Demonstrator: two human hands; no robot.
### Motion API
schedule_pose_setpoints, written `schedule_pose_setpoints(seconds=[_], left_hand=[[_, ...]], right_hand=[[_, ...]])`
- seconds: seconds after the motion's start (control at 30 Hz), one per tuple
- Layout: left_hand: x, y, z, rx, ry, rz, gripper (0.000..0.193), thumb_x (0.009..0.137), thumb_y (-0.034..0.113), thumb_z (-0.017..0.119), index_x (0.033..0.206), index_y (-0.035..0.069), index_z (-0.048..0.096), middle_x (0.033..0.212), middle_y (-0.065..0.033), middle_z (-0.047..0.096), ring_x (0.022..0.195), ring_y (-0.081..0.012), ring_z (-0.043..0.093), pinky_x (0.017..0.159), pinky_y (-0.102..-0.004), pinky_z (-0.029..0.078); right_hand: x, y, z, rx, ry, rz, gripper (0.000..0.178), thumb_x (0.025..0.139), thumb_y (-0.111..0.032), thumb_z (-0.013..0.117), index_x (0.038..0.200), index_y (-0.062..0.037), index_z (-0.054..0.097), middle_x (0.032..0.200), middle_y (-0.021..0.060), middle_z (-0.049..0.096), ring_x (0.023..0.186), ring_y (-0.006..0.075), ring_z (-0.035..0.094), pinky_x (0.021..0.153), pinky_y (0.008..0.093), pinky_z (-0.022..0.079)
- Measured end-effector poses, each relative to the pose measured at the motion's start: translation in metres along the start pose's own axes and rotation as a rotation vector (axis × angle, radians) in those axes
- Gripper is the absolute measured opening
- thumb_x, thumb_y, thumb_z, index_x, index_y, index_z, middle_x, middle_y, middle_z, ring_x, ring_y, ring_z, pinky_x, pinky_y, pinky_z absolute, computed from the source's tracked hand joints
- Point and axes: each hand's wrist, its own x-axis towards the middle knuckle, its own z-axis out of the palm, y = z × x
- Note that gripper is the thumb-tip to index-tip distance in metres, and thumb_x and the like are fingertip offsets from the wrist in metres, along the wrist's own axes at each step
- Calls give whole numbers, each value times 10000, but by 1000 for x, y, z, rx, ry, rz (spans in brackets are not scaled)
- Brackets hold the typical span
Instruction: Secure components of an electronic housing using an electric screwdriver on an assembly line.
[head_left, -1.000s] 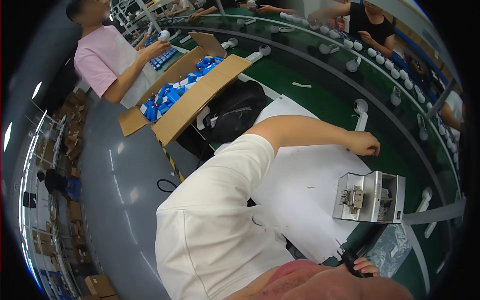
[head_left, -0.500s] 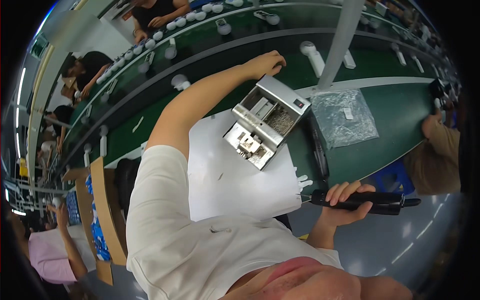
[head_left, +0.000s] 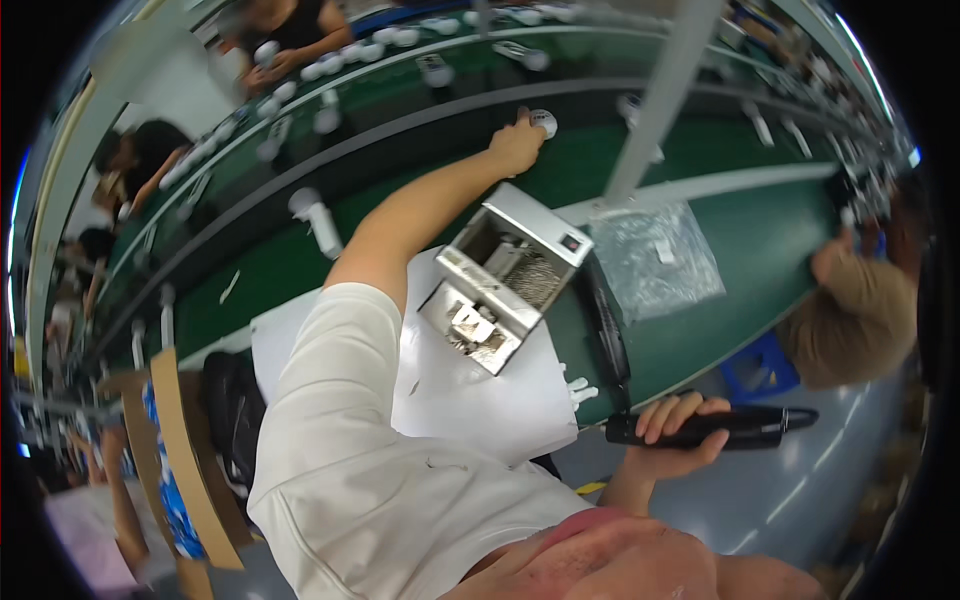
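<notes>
My left hand (head_left: 518,145) reaches across to the green conveyor, its fingers closed on a white round-headed device (head_left: 543,122); the rest of that device is hidden behind the hand. In my right hand (head_left: 680,432) is a black electric screwdriver (head_left: 750,427), held sideways near the table's front edge with its tip toward the left. Between the two arms stands a silver screw feeder box (head_left: 530,225) with a heap of small screws in its open top. It rests on a white sheet (head_left: 500,405). Beside it lies a second black tool with a slim body (head_left: 605,325).
A clear plastic bag (head_left: 660,262) lies right of the feeder, by a grey metal post (head_left: 665,100). Other white devices, one of them (head_left: 318,222) left of my arm, lie along the conveyor. Cardboard with blue packs (head_left: 175,470) stands at left. Co-workers sit around.
My left hand has closed on a round-headed device on the conveyor, where before it hung over the belt holding nothing visible. My right hand keeps its screwdriver. The whole view has shifted slightly.
</notes>
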Motion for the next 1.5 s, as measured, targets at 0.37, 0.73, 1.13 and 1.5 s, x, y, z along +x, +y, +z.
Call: schedule_pose_setpoints(seconds=[0.37, 0.73, 1.13, 1.5], left_hand=[[-276, -36, -127, -1747, 248, -635, 627, 885, 127, 653, 1364, 38, 259, 1030, -113, 598, 796, -184, 620, 652, -310, 558], [-411, 17, -94, -2174, 13, -624, 383, 960, 336, 563, 1191, 100, 370, 896, -91, 597, 637, -142, 576, 533, -296, 516], [-415, 12, -93, -2193, -11, -610, 399, 993, 413, 469, 1219, 88, 416, 951, -71, 607, 763, -128, 578, 658, -283, 532], [-419, 10, -95, -2150, -51, -652, 505, 983, 442, 479, 1318, 93, 335, 1018, -75, 576, 810, -135, 583, 701, -276, 537]], right_hand=[[4, 21, 16, 166, -387, 166, 470, 936, -534, 418, 1030, -81, 502, 648, 35, 445, 438, 130, 422, 407, 263, 371], [-10, 75, 141, 200, -667, 79, 574, 849, -619, 512, 1060, -86, 549, 718, 36, 496, 540, 139, 488, 483, 284, 404], [-58, 170, 159, 2, -789, 137, 481, 943, -537, 479, 1111, -93, 408, 703, 83, 509, 482, 163, 490, 443, 309, 467], [-67, 201, 148, -62, -626, 276, 428, 929, -538, 433, 1033, -124, 468, 630, 39, 453, 434, 136, 419, 396, 293, 391]])
